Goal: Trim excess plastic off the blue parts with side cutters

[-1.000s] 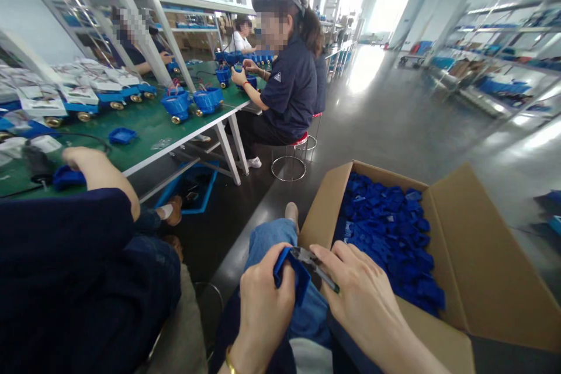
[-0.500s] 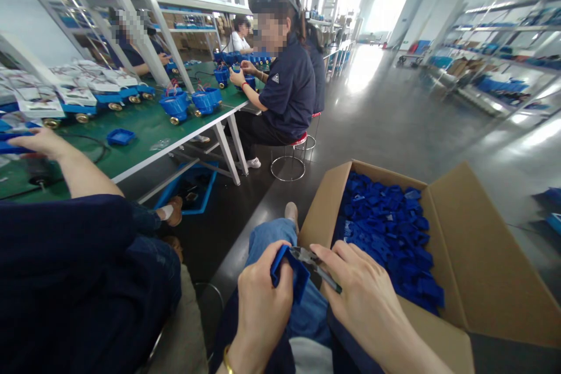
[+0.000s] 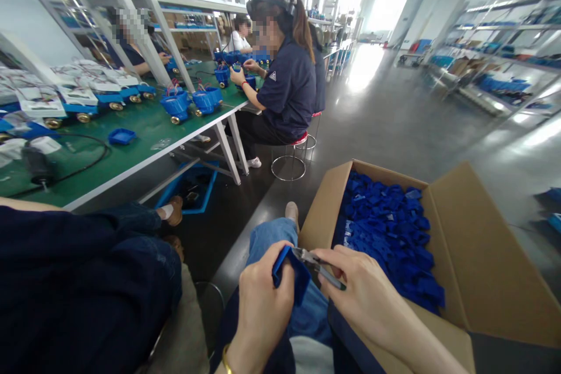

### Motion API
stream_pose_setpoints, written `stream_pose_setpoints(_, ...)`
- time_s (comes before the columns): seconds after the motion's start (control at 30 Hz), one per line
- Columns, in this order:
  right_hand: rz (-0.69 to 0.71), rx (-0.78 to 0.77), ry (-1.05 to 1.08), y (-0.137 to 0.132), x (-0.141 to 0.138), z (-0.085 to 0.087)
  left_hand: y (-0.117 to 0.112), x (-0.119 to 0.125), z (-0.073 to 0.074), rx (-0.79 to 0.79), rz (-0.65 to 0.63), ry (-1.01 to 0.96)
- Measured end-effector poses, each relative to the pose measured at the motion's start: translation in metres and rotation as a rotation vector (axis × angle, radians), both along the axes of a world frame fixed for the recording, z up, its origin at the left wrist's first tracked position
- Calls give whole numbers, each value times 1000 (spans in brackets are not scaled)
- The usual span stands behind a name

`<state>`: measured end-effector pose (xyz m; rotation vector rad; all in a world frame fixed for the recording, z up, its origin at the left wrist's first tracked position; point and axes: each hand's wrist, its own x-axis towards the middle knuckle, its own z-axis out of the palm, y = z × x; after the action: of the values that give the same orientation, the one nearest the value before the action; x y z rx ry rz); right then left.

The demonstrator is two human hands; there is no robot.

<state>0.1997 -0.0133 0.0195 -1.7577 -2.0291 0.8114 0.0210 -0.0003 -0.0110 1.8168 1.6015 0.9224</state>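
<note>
A factory hall w/ a polished grey floor (image 3: pixel 394 111) and shelving down both sides frames the scene. At left runs a green-topped workbench (image 3: pixel 140 134), set at sitting height so seated workers can reach the blue meter housings (image 3: pixel 190 102) lined along it; one co-worker in a dark polo (image 3: pixel 287 85) sits on a red stool (image 3: pixel 298 143), hands at a unit on the bench. A second person's dark sleeve (image 3: pixel 65 280) fills the lower-left foreground.

At right, an open cardboard carton (image 3: pixel 491 280) stands on the floor just beside the wearer's knee, flaps folded out, prob. so its load is within arm's reach. Inside lies a loose heap of small blue plastic parts (image 3: pixel 390 239).

Over the wearer's lap, the left hand (image 3: pixel 263 310) is clenched around one blue plastic part (image 3: pixel 289 272), thumb and fingers pinching it upright, apparently to steady its edge. The right hand (image 3: pixel 363 298) grips a pair of small metal pliers or cutters (image 3: pixel 318 266), closed round the handles, tool tip touching the part's top edge. Exact tool type can't be told. A gold bracelet (image 3: pixel 227 359) shows at the left wrist.
</note>
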Motion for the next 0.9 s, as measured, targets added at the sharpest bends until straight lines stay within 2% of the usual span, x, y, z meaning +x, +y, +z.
stream_pose_setpoints(0.27, -2, -19, -59, 0, 5, 6, 1, -1, 0, -21, -43, 26)
stream_pose_setpoints(0.5, 72, -35, 120, 7, 12, 2, 6, -7, 8, -156, -116, -59)
stream_pose_setpoints(0.6, 149, -168, 298, 17, 22, -2, 10, -11, 15, -213, -213, -156)
stream_pose_setpoints(0.73, 223, -442, 687, 27, 32, -13, 14, -16, 19, -273, -291, -294)
stream_pose_setpoints(0.83, 185, -529, 803, 26, 26, -25, 14, -17, 17, -306, -281, -370)
stream_pose_setpoints(0.9, 102, -528, 842, 21, 17, -34, 14, -17, 15, -312, -263, -405)
